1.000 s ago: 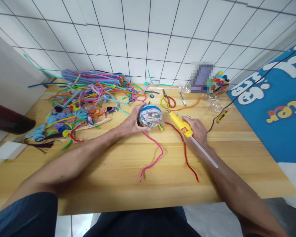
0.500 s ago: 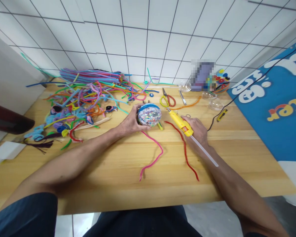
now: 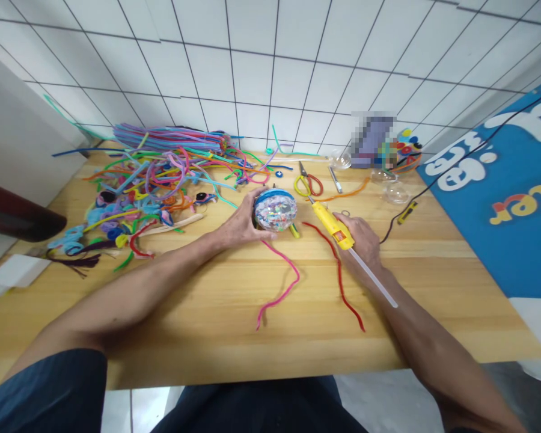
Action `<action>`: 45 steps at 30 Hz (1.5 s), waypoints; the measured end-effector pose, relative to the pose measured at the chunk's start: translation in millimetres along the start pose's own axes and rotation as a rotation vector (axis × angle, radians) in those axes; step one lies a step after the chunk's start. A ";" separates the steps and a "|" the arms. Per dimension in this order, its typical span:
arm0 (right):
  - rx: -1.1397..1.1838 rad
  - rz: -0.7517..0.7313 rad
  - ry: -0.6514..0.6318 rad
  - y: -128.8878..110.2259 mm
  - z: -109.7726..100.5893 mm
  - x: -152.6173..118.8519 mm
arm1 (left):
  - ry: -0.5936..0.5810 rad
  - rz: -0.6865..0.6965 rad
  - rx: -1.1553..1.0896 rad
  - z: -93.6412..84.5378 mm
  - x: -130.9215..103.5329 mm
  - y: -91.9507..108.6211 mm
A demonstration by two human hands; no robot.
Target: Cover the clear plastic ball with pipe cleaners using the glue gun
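My left hand (image 3: 242,221) is closed around the left side of a clear ball (image 3: 276,211) filled with bits of many colours, with a blue band along its top. In my right hand (image 3: 363,237) is a yellow glue gun (image 3: 331,224), its nozzle pointing up and left, apart from the ball. A clear glue stick (image 3: 374,279) sticks out of the gun's back end. Below the ball lies a pink pipe cleaner (image 3: 293,270). A red pipe cleaner (image 3: 339,276) rests to the left of my right forearm.
Loose pipe cleaners (image 3: 162,174) are heaped at the left, with a bundle (image 3: 171,138) behind. Scissors (image 3: 307,180), a silver cutter-like tool (image 3: 336,180) and clear domes (image 3: 397,192) lie at the back. A black cord (image 3: 455,162) runs along the right, near a yellow cutter (image 3: 407,213).
The whole view has shifted slightly. Both hands, the ball and the glue gun keep nearly the same places relative to the table.
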State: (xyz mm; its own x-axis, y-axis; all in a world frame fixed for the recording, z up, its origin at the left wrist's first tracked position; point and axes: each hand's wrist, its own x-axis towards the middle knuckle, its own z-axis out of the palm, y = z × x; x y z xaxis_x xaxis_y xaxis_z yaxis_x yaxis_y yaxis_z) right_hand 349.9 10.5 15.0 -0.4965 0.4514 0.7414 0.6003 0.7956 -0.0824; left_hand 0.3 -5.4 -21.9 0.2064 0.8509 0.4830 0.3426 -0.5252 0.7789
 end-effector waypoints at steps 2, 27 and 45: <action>0.008 -0.015 0.036 -0.1 0.9 0.4 | -0.015 -0.008 0.008 -1.2 -0.3 1.1; -0.049 0.053 0.008 6.6 7.1 -8.0 | -0.016 0.020 0.043 4.9 -2.0 1.1; -0.026 0.020 -0.044 6.8 0.7 -8.0 | 0.026 -0.338 -0.235 -6.2 13.4 20.7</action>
State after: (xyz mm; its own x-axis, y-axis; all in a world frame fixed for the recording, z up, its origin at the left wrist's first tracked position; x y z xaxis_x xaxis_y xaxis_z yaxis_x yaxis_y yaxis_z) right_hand 357.5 12.6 8.1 -0.5109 0.4854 0.7095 0.6265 0.7754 -0.0794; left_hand 4.5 -4.9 3.2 0.0939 0.9768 0.1923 0.1678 -0.2059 0.9641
